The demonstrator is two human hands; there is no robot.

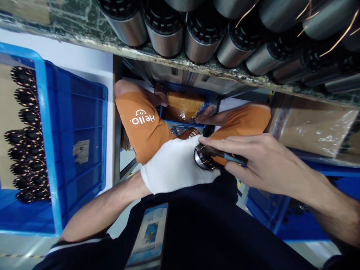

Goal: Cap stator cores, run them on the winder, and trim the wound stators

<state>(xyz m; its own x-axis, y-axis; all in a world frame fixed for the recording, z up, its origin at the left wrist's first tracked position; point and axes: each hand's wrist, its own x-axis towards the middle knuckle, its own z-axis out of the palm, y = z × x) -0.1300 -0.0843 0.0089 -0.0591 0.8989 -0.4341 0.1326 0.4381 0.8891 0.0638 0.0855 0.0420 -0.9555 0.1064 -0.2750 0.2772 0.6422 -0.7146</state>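
Left hand – white glove – fingers closed round a round metal part held in mid-air below the shelf edge; right hand fingers gripping a blue-handled tool touching it; co-worker's orange shirt reads "Hello"; blue crate left.

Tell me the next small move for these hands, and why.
Probably hold the part steady in the gloved left hand and nudge the tool tip slightly along the part's end. The left hand wraps the metal part, and the right hand pinches the tool with its tip at the end face, where thin wires stick out, so only a fine move seems safe.
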